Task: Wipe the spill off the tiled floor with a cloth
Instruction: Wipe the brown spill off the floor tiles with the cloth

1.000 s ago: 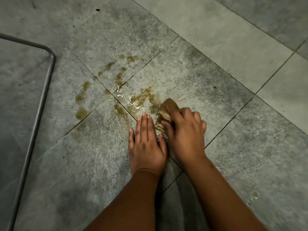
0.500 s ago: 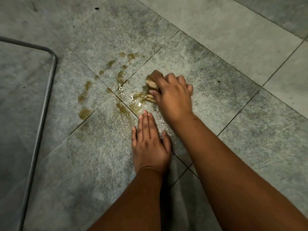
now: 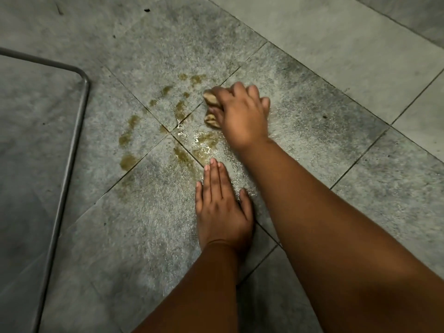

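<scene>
From the head view, the right hand (image 3: 242, 116) reaches forward over the floor (image 3: 336, 56), its fingers (image 3: 240, 88) curled down and clamped on a wadded tan cloth (image 3: 211, 109), which presses on the tile just past the point where four tiles meet. Only the cloth's left edge shows, bulging out from under the thumb side of the hand; the rest is covered by the palm. The spill (image 3: 182, 131) lies just left of and nearer than the cloth: wet, glinting patches sit at the grout crossing between the two hands, and drier brown blots spread in a loose arc to the left and far side, across three tiles. The nearest wet patch touches the cloth's near edge or comes very close to it; I cannot tell which. The left hand (image 3: 222, 212) rests flat on the floor nearer the body, fingers (image 3: 213, 179) straight and together, thumb spread to the right, holding nothing; its fingertips end just short of the wet patch. Both forearms run in from the lower right. At the far left a bent metal tube (image 3: 72, 145) curves down along the floor, well apart from the outermost blots, with bare tile between them. To the right and beyond the right hand, open tile runs to the frame's edges.
</scene>
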A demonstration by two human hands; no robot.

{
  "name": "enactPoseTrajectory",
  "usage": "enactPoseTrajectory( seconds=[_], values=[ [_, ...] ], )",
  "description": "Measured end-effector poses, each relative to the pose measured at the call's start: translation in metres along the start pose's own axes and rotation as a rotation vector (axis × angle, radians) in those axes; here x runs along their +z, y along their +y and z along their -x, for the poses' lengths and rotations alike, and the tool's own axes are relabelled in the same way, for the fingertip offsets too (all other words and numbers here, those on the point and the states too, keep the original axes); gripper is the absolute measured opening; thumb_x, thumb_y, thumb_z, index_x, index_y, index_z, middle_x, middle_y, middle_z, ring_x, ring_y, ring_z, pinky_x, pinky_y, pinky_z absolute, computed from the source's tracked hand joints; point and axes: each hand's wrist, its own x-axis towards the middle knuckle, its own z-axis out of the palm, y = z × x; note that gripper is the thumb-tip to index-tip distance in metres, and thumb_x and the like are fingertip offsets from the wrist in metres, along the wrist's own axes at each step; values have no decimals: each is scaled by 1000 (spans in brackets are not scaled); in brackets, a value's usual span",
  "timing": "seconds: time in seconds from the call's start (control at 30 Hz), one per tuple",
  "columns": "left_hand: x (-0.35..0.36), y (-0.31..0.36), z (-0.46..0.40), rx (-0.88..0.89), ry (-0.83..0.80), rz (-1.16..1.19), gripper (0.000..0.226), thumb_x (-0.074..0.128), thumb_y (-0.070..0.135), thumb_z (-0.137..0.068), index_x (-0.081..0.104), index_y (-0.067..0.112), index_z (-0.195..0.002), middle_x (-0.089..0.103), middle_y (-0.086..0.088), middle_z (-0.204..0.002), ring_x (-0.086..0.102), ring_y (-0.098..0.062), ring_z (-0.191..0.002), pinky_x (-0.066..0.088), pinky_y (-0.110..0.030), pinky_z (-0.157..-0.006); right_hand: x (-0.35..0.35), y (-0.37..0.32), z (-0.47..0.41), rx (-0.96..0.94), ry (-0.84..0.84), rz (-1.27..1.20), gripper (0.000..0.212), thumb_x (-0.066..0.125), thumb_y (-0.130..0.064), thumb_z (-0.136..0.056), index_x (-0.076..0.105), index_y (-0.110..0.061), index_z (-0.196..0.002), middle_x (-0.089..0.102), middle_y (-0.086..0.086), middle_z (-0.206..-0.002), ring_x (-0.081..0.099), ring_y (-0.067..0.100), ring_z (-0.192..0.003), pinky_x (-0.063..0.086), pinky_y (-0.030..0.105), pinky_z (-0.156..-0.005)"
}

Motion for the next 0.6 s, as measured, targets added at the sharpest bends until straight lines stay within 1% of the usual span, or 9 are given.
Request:
enactPoseTrajectory(
  seconds=[0.1,0.2,0.3,0.37,0.43,0.5,0.6],
  values=[
    [-1,1,0,0,12,3,66,23,43,-98,6,14,-155,-2,1,-162,-11,-8,-147,-7,-31,-118,-4,0,-4,-30,-10,-11,37,58,-43,-91,52,-38,-127,54,-4,-122,43,21,-114,29,39,-85],
    [0,0,-1,-15,24,-8,68,23,42,-96,12,10,-155,6,-4,-162,-2,-13,-149,-5,-31,-118,-15,9,34,-46,-48,-71,34,62,-41,-88,54,-37,-120,56,-4,-113,45,21,-107,32,41,-84],
    [0,0,-2,-12,28,-20,68,27,41,-94,22,6,-152,14,-9,-161,7,-18,-149,1,-34,-118,-24,20,82,-36,-43,-21,36,64,-44,-85,55,-36,-119,55,-3,-105,45,21,-101,29,37,-78],
    [1,0,-3,-11,32,-28,68,27,40,-93,25,4,-151,16,-10,-161,9,-20,-149,3,-35,-118,-23,21,98,-2,-19,2,38,65,-44,-84,55,-36,-120,56,-3,-103,46,23,-99,28,37,-77],
    [0,0,-2,-11,29,-29,69,25,40,-92,22,5,-152,12,-9,-161,6,-18,-149,1,-35,-119,-21,16,90,28,-3,-1,38,64,-42,-84,55,-37,-121,56,-2,-106,46,24,-102,25,35,-76],
    [-1,0,-1,-14,16,-16,71,20,42,-93,13,8,-154,6,-7,-162,-1,-15,-149,-4,-33,-119,-14,8,66,47,3,-7,38,63,-40,-86,55,-38,-123,57,-2,-112,45,23,-106,23,35,-77],
    [-2,1,0,-14,7,0,70,15,44,-94,4,11,-155,-2,-4,-163,-9,-12,-148,-5,-33,-120,-4,-3,28,50,0,-19,35,59,-39,-90,54,-39,-124,55,-3,-117,43,21,-110,27,38,-81]
  ],
)
